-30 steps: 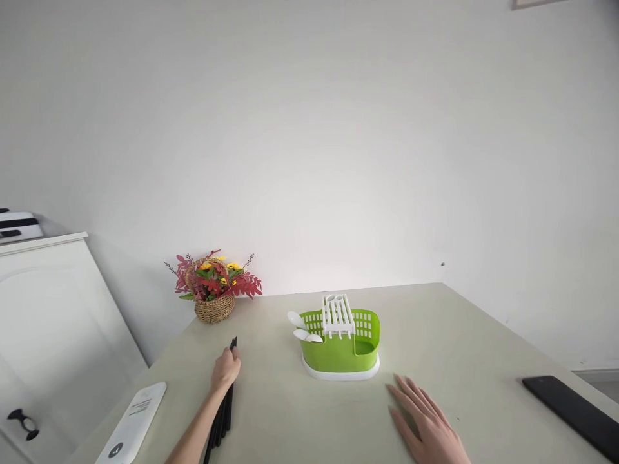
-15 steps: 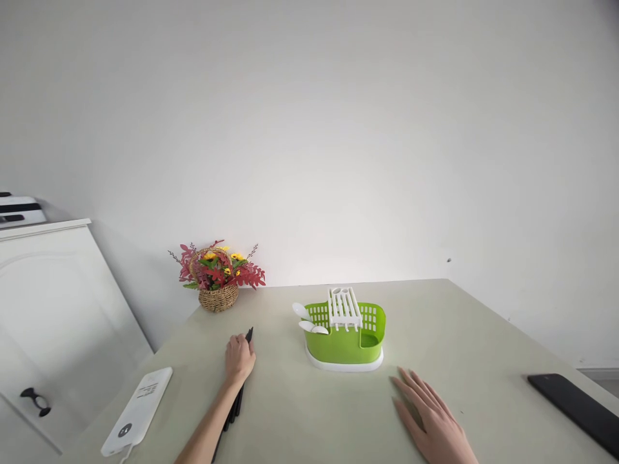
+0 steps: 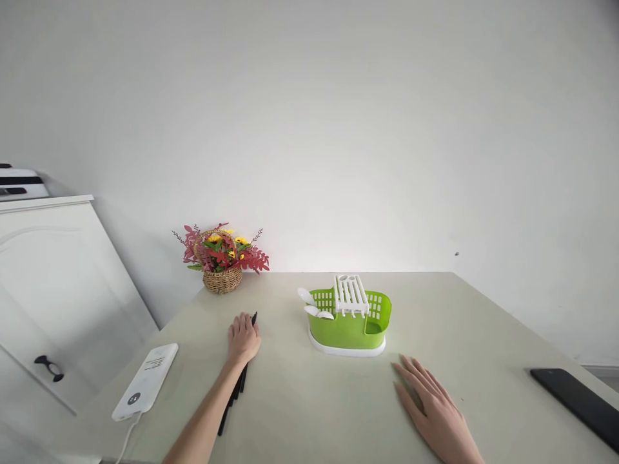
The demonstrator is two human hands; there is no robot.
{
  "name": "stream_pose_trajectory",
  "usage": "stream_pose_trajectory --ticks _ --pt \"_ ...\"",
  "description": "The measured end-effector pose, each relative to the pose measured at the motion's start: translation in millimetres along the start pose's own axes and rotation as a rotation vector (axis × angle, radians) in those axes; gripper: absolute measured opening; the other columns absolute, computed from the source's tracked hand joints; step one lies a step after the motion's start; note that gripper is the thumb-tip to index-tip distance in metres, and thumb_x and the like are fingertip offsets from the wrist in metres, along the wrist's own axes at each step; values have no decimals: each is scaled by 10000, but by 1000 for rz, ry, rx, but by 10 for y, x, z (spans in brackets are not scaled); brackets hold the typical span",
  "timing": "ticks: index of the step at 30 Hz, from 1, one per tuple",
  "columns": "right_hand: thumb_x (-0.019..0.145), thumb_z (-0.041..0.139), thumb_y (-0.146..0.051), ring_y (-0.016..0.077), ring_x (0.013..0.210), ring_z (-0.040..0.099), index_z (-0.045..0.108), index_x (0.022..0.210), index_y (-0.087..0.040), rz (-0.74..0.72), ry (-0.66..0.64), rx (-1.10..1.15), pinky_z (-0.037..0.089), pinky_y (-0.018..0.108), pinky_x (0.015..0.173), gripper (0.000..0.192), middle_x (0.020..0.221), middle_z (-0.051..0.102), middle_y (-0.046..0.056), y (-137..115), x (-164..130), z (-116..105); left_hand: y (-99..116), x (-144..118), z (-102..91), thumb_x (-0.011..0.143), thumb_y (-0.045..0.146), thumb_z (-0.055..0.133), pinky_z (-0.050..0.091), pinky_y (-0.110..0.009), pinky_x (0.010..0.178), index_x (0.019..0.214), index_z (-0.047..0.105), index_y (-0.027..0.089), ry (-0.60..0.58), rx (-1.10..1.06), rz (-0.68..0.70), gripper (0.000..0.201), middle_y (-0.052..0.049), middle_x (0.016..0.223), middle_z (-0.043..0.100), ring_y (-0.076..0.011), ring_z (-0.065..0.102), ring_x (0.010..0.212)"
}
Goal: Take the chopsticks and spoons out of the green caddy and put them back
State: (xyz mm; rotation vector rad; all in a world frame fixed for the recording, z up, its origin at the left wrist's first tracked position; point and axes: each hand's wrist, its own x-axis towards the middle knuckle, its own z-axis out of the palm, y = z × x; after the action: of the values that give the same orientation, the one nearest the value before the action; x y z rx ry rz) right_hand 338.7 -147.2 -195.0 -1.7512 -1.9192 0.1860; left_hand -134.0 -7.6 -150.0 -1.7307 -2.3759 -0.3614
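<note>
Left hand (image 3: 243, 338) curled over black sticks (image 3: 235, 391); right hand (image 3: 435, 415) spread flat on table (image 3: 483, 335).
Same holds as before; view shifted downward.

Bright, even, diffuse light; soft weak shadows on surface (image 3: 309, 412). No glare, sharp focus, no blur. Wide-angle bending toward edges; corners slightly darker.

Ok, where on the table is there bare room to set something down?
Bare top lies between the green caddy and the black phone, beyond the right hand, and behind the caddy to the far edge. A narrower strip runs between the left hand, lying on the black sticks, and the caddy. The left edge, with the white power bank, is tighter.
</note>
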Motion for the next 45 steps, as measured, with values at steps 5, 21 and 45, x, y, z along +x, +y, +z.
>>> stream_pose_trajectory --ticks 5,21,45 --pt "1015 385 -560 269 1517 347 560 1461 -364 8 2 2 371 538 1223 518 1609 421 -68 1 15 13 88 -27 -64 993 408 357 185 -574 1225 1487 430 -26 39 6 -42 660 -293 1589 381 -425 263 1523" --pt "1009 429 -527 276 1505 370 588 1437 -358 -11 36 22 372 523 1225 487 1594 450 -59 -22 19 -5 1342 -245 -1451 1063 557 212 304 -400 1251 1420 596 197 -152 -873 524 636 -66 1520 553 -205 443 1464" --pt "1015 418 -514 266 1514 353 579 1450 -339 -16 32 21 362 512 1234 495 1596 446 -52 -48 20 -58 1527 -529 -1644 1091 453 216 456 -380 1058 1264 677 237 15 -625 696 537 -83 1239 695 -223 616 1181"
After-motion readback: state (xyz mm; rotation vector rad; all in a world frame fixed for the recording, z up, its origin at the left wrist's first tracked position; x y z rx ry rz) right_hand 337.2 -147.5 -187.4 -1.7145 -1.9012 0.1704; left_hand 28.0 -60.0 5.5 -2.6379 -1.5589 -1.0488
